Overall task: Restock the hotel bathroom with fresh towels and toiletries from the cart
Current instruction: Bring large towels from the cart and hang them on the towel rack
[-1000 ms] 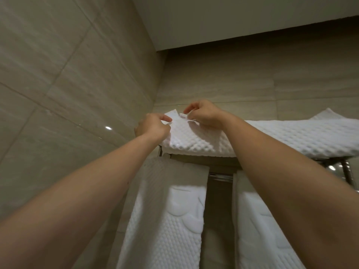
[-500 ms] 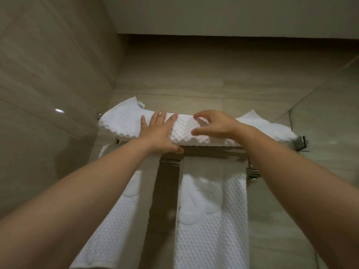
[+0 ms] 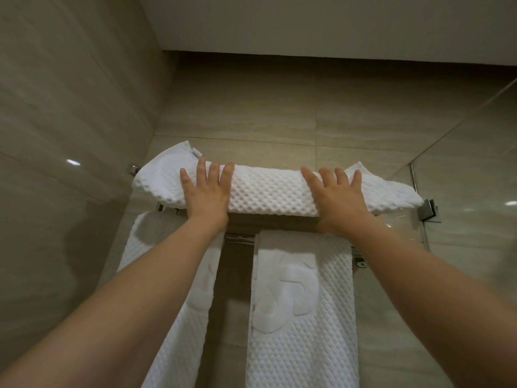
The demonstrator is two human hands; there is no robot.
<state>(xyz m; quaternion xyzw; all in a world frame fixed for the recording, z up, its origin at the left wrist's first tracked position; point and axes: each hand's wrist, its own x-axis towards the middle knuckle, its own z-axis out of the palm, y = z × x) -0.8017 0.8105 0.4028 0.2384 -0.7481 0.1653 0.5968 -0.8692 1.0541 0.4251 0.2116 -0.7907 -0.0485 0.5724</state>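
**Pressing the folded towel flat on the rack shelf**

Both hands lie palm-down on the folded white waffle towel (image 3: 272, 189). It sits lengthwise along the top shelf of the chrome towel rack (image 3: 240, 238), against the far tiled wall. The left hand (image 3: 205, 193) presses near the towel's left end, fingers straight and slightly spread. The right hand (image 3: 335, 198) mirrors it toward the right end, fingers also straight and fanned. Neither pinches the cloth.

Set well apart like this, the palms seem meant to smooth the fold and square it on the shelf, since both end corners stick up unevenly. Below, the left hanging towel (image 3: 173, 317) is partly hidden behind the left forearm. The right hanging towel (image 3: 303, 331) shows its embossed motif outward, likely for display. A metal clamp (image 3: 428, 210) sits just right of the folded towel's right end. No toiletries or cart are in view.
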